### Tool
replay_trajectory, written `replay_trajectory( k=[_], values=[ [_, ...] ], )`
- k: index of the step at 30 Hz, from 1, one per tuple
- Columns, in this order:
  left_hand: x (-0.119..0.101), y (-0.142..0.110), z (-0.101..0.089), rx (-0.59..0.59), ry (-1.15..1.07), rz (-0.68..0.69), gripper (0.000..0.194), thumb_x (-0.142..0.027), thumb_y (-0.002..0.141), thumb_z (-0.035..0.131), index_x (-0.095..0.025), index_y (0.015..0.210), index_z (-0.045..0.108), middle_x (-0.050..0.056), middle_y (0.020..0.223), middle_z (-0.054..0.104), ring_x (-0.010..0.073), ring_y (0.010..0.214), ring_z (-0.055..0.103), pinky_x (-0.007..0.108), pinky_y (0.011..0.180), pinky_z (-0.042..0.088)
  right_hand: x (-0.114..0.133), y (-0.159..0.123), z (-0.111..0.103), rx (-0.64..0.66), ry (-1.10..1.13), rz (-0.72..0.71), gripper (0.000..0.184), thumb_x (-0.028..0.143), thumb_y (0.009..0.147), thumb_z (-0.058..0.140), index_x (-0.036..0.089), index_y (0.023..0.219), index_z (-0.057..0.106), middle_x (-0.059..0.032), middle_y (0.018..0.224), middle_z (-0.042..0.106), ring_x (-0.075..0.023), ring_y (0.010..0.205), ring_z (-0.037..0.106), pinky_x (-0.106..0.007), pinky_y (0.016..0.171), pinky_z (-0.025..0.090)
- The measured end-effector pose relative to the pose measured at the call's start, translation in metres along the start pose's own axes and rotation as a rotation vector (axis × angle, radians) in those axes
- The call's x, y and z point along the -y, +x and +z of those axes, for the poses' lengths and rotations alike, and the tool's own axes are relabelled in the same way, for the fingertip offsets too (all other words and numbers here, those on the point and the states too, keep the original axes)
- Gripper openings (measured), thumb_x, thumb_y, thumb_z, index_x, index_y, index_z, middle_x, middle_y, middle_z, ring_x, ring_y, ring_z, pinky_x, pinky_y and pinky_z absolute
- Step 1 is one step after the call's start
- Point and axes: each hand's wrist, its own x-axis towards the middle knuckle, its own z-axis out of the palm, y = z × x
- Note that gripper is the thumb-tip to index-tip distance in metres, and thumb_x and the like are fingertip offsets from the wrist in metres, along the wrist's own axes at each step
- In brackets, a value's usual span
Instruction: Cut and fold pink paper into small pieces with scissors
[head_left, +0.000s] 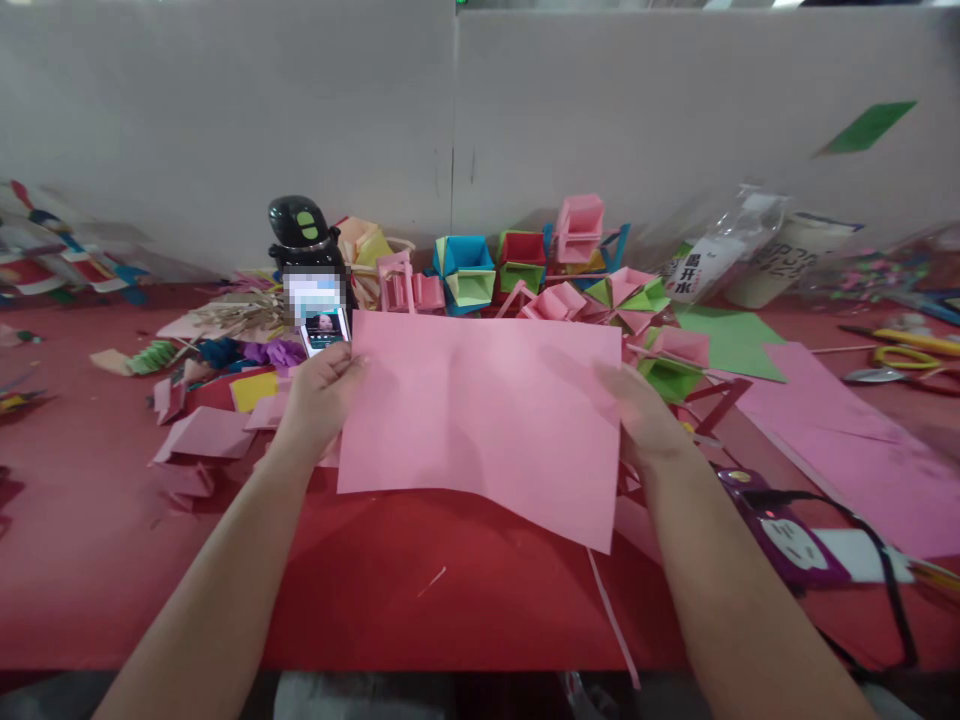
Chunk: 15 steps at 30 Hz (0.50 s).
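Head view: the pink sheet partly hides folded paper models behind.

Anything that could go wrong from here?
1. Crease: the pink sheet is held near its sides by the left grip and right grip, and its lower edge is wavy; pushing inward might kink it.
2. Bump: the phone appears close beyond the left grip, so a forward move could knock it.
3. Snag: the black cable loops beside the right forearm; a sideways swing might catch it.
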Motion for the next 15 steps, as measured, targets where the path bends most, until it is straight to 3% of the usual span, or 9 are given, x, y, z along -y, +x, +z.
replay_trajectory(
  k=[2, 5, 9, 13, 15],
  values=[
    [0.001, -0.003, 0.004, 0.02, -0.021, 0.011, 0.024, -0.034, 0.08, 0.077, -0.019, 0.099, 0.073, 0.003, 0.082, 0.074, 0.017, 0.066, 0.066, 0.026, 0.059, 0.051, 0.001, -0.002, -0.001, -0.041, 0.042, 0.036, 0.052, 0.067, 0.072, 0.076, 0.024, 0.101, 0.078, -0.0084, 0.102, 0.08, -0.0318, 0.092, 0.076, -0.042, 0.075, 0.062],
    [0.002, -0.004, 0.007, 0.003, 0.03, 0.037, 0.024, -0.035, 0.083, 0.075, -0.018, 0.1, 0.074, 0.003, 0.083, 0.074, 0.0177, 0.07, 0.067, 0.027, 0.063, 0.051, 0.0, 0.0, 0.003, 0.013, -0.131, 0.116, 0.039, 0.049, 0.074, 0.081, 0.021, 0.1, 0.078, -0.0085, 0.098, 0.08, -0.0304, 0.089, 0.076, -0.039, 0.074, 0.061],
    [0.003, -0.004, 0.005, -0.028, 0.02, 0.07, 0.022, -0.035, 0.084, 0.073, -0.019, 0.1, 0.075, 0.003, 0.084, 0.074, 0.0177, 0.075, 0.067, 0.027, 0.067, 0.052, -0.007, 0.009, 0.009, 0.006, -0.287, 0.03, 0.03, 0.038, 0.083, 0.073, 0.019, 0.104, 0.076, -0.0059, 0.096, 0.08, -0.0272, 0.087, 0.075, -0.037, 0.076, 0.06],
    [0.001, -0.005, 0.009, -0.016, -0.09, 0.009, 0.021, -0.033, 0.082, 0.075, -0.02, 0.098, 0.074, 0.003, 0.086, 0.074, 0.0214, 0.085, 0.071, 0.032, 0.076, 0.055, -0.005, 0.005, 0.007, 0.052, -0.229, -0.043, 0.034, 0.045, 0.085, 0.069, 0.021, 0.108, 0.076, -0.0068, 0.103, 0.08, -0.0275, 0.096, 0.075, -0.037, 0.083, 0.061],
    [-0.001, -0.007, 0.015, -0.012, -0.163, -0.032, 0.02, -0.03, 0.08, 0.075, -0.019, 0.097, 0.073, 0.004, 0.086, 0.074, 0.0233, 0.09, 0.071, 0.035, 0.08, 0.056, 0.001, -0.003, 0.005, 0.154, -0.25, -0.047, 0.041, 0.055, 0.088, 0.061, 0.024, 0.11, 0.077, -0.0082, 0.111, 0.079, -0.0312, 0.103, 0.074, -0.042, 0.082, 0.062]
  ],
)
